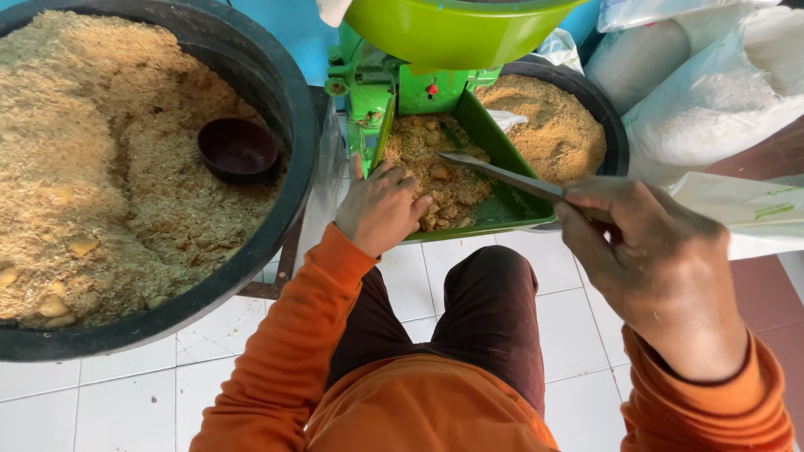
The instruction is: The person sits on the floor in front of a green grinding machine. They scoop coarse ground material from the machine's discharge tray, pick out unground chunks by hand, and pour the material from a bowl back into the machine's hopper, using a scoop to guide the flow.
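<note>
Over green chute, knife pointing upper-left.

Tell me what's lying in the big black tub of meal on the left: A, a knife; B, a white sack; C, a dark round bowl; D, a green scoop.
C: a dark round bowl sits on the meal in the big black tub, with neither of the hands near it.

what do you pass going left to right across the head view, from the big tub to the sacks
large black tub of ground meal → dark bowl → left hand → green tray of crumbly chunks → right hand holding a flat metal blade → white sacks
</note>
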Available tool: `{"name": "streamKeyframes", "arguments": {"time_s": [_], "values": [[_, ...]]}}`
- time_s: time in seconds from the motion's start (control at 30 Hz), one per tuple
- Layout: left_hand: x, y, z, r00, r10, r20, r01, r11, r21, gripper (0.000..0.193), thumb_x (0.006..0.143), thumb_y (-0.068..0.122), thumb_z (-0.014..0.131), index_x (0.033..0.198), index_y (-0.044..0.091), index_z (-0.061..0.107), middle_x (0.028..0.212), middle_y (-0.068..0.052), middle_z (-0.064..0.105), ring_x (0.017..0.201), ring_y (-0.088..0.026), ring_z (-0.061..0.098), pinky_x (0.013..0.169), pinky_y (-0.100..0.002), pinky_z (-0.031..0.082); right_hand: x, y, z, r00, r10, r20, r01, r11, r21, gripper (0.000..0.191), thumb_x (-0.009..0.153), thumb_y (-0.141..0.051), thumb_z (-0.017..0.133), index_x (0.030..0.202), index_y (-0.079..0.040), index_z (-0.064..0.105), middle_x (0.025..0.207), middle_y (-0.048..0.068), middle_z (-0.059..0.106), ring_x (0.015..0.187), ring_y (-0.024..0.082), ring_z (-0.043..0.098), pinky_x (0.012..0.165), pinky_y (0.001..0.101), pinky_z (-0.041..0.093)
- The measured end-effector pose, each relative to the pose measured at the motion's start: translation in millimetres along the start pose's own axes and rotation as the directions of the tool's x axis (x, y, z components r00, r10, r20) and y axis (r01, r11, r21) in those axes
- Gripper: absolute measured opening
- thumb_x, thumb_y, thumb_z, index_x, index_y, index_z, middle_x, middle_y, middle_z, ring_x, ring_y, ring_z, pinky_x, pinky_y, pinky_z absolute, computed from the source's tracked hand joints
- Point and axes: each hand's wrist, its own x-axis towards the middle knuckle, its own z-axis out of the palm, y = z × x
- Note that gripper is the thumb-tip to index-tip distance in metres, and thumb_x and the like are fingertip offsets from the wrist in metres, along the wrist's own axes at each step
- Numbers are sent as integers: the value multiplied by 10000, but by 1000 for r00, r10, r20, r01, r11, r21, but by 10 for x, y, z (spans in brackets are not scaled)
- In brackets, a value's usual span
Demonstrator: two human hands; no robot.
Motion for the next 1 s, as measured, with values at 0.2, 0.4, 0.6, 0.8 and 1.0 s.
{"name": "streamKeyframes", "arguments": {"time_s": [0.2,0.4,0.6,0.8,1.0], "values": [[22,4,-33,999,22,-27,-24,999,-47,311,917,355,668,1009,72,759,1018,-89,713,1109,-309,625,1085,-758,238,-259,23,-272,981,184,59,-185,983,14,194,909,-44,755,1061,16,651,999,125,741,771,160,733,652,276,574],[22,1,-12,1000,-8,5,8,999,-40,310,910,351,702,992,56,750,1039,-80,725,1089,-296,660,1100,-745,257,-374,442,297,991,134,13,-135,988,80,159,943,-15,769,1068,28,680,1073,153,748,872,215,754,720,298,591],[-2,-6,-9,1000,-12,-4,12,1000,-24,283,904,332,700,1001,74,763,1046,-75,731,1120,-291,636,1100,-745,264,-286,647,948,991,98,-90,-79,977,196,112,949,19,756,1011,36,663,1086,154,757,868,217,759,736,290,611],[12,19,-20,1000,-8,-8,8,1000,-16,290,907,340,694,993,72,761,1069,-67,729,1149,-288,626,1101,-744,256,-352,594,776,987,103,-125,-79,980,184,99,952,13,747,1008,34,669,1084,152,753,884,238,757,763,316,607],[33,41,-12,1000,-16,-7,16,999,-41,306,895,352,700,998,71,761,1105,-75,729,1129,-268,634,1088,-754,255,-254,602,750,993,63,-104,-43,982,182,87,961,19,728,1008,33,657,1078,154,752,880,259,752,755,328,605]]}}
